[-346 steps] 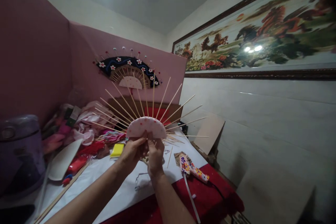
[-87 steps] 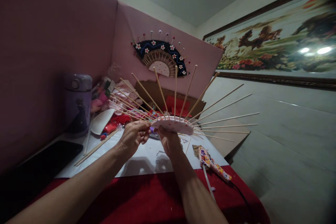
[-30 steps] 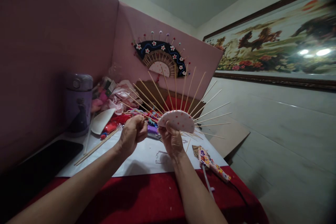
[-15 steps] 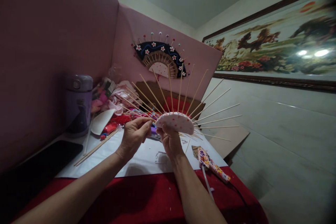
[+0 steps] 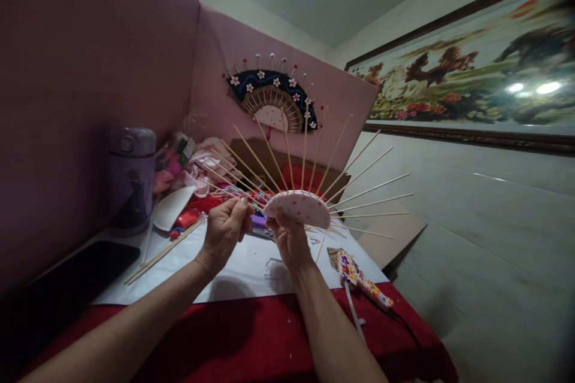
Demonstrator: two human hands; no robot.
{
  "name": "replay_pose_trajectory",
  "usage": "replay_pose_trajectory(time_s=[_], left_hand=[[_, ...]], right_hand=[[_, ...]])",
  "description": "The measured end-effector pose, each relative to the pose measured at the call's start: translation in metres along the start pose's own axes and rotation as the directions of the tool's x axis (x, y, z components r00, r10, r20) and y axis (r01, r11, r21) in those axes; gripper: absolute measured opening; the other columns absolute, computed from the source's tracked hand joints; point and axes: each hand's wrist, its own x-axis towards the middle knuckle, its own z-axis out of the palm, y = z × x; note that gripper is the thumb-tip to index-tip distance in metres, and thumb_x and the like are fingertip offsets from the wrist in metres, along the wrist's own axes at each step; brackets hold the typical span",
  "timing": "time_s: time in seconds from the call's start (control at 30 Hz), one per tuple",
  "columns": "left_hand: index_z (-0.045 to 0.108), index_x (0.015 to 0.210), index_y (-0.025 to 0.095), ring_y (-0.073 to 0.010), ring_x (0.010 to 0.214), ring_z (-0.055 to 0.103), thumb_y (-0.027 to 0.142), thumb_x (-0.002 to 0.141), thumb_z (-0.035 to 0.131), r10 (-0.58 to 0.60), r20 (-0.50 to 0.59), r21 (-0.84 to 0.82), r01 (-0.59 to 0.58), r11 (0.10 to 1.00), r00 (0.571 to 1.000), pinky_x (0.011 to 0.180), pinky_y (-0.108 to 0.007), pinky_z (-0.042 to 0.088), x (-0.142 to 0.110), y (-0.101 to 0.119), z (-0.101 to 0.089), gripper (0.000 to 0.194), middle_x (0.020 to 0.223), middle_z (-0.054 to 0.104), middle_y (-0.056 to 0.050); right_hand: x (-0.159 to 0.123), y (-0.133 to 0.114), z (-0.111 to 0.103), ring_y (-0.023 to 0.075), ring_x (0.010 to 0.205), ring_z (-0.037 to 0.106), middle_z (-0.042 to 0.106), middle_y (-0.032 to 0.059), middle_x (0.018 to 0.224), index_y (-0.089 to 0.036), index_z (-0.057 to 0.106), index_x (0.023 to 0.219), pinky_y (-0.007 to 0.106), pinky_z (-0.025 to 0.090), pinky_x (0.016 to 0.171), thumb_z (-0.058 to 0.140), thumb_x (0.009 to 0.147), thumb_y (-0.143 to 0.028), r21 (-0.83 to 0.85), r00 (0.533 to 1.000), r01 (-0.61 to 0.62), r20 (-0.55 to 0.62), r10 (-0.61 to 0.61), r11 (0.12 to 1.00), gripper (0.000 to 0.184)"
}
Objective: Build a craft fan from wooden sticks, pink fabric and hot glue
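Note:
My right hand [image 5: 290, 242] grips the lower edge of a half-round white base with red dots [image 5: 302, 209], thumb on the near face. Thin wooden sticks [image 5: 304, 152] spread from this base like the ribs of a fan. To its left, my left hand [image 5: 227, 228] is closed in a pinch around the lowest left stick, a little way out from the base. The fingers partly hide that stick. Both hands are held above the white sheet [image 5: 224, 284].
A patterned glue gun [image 5: 363, 278] lies at right, its cord trailing forward. At left are a phone [image 5: 108, 257], a purple bottle [image 5: 132, 182], loose sticks [image 5: 164, 251] and a white dish [image 5: 174, 208]. Pink cloth [image 5: 209, 164] is heaped behind. A decorated fan [image 5: 274, 93] hangs on the pink panel.
My left hand has slid left, away from the base's edge and outward along the stick. My right hand and the fan frame stay nearly where they were.

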Motion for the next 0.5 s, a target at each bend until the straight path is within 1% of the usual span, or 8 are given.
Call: replay_pose_trajectory(time_s=[0.1,0.17,0.2,0.27,0.33,0.4,0.43,0.5], left_hand=[[0.06,0.063,0.014,-0.0056,0.032,0.036,0.041,0.085,0.05,-0.013,0.016,0.045,0.012,0.999,1.0,0.034,-0.018,0.025,-0.0011,-0.0036,0.0011,0.037,0.04,0.051,0.001],[0.063,0.066,0.012,-0.0053,0.032,0.037,0.038,0.082,0.056,-0.047,0.028,0.039,0.046,0.998,0.998,0.033,-0.018,0.025,-0.0024,-0.007,0.0026,0.031,0.043,0.054,0.0],[0.064,0.069,0.012,-0.0052,0.031,0.037,0.036,0.079,0.059,-0.081,0.029,0.007,0.081,0.997,0.996,0.033,-0.018,0.024,-0.0029,-0.0085,0.0033,0.026,0.044,0.055,0.0],[0.065,0.075,0.011,-0.0053,0.03,0.037,0.029,0.073,0.065,-0.184,0.033,-0.122,0.186,0.975,0.982,0.031,-0.018,0.022,-0.0029,-0.0104,0.004,0.018,0.047,0.058,0.0],[0.066,0.079,0.011,-0.0059,0.032,0.041,0.022,0.069,0.068,-0.314,0.047,-0.277,0.315,0.908,0.948,0.031,-0.017,0.024,-0.0015,-0.0106,0.0033,0.015,0.051,0.061,-0.001],[0.067,0.082,0.011,-0.0069,0.038,0.048,0.015,0.066,0.069,-0.421,0.076,-0.385,0.416,0.824,0.904,0.035,-0.016,0.031,0.0006,-0.0092,0.0012,0.016,0.057,0.063,-0.002],[0.067,0.083,0.011,-0.0073,0.041,0.051,0.012,0.066,0.069,-0.452,0.095,-0.418,0.448,0.79,0.887,0.037,-0.016,0.033,0.0015,-0.0083,0.0,0.017,0.059,0.064,-0.003],[0.068,0.084,0.011,-0.0075,0.046,0.054,0.01,0.068,0.068,-0.459,0.146,-0.462,0.471,0.752,0.876,0.039,-0.015,0.036,0.003,-0.0068,-0.002,0.017,0.064,0.064,-0.004]], right_hand=[[0.0013,-0.002,-0.0004,0.0106,0.063,0.058,0.067,-0.0034,0.067,-0.017,0.068,0.072,0.024,0.049,0.06,0.083,0.054,-0.02,0.067,0.999,-0.031,-0.031,0.033,0.997,0.024],[0.0022,-0.0038,-0.0007,0.0101,0.064,0.059,0.068,-0.0031,0.068,-0.017,0.068,0.073,0.023,0.05,0.06,0.084,0.054,-0.021,0.118,0.999,-0.039,-0.031,0.043,0.992,0.025],[0.0024,-0.0048,-0.0008,0.0103,0.065,0.06,0.068,-0.0029,0.069,-0.017,0.068,0.074,0.023,0.05,0.06,0.084,0.055,-0.021,0.136,0.999,-0.034,-0.026,0.038,0.99,0.025],[0.0023,-0.0065,-0.0012,0.0114,0.066,0.061,0.069,-0.0023,0.07,-0.018,0.067,0.075,0.024,0.052,0.061,0.083,0.058,-0.022,0.147,1.0,-0.028,-0.007,0.03,0.989,0.024],[0.0018,-0.0075,-0.0016,0.0126,0.066,0.062,0.069,-0.0018,0.07,-0.019,0.067,0.078,0.026,0.053,0.062,0.082,0.061,-0.024,0.137,0.999,-0.035,0.011,0.033,0.99,0.023],[0.001,-0.0079,-0.002,0.0134,0.068,0.062,0.069,-0.0015,0.071,-0.019,0.067,0.08,0.027,0.053,0.063,0.081,0.063,-0.025,0.129,0.998,-0.049,0.037,0.044,0.99,0.023],[0.0006,-0.0079,-0.0021,0.0134,0.068,0.062,0.069,-0.0016,0.072,-0.02,0.067,0.081,0.027,0.054,0.063,0.08,0.064,-0.026,0.131,0.997,-0.054,0.053,0.047,0.99,0.023],[-0.0001,-0.0077,-0.002,0.0126,0.067,0.062,0.069,-0.0021,0.073,-0.02,0.066,0.082,0.027,0.053,0.062,0.08,0.064,-0.025,0.146,0.995,-0.066,0.083,0.054,0.987,0.023]])
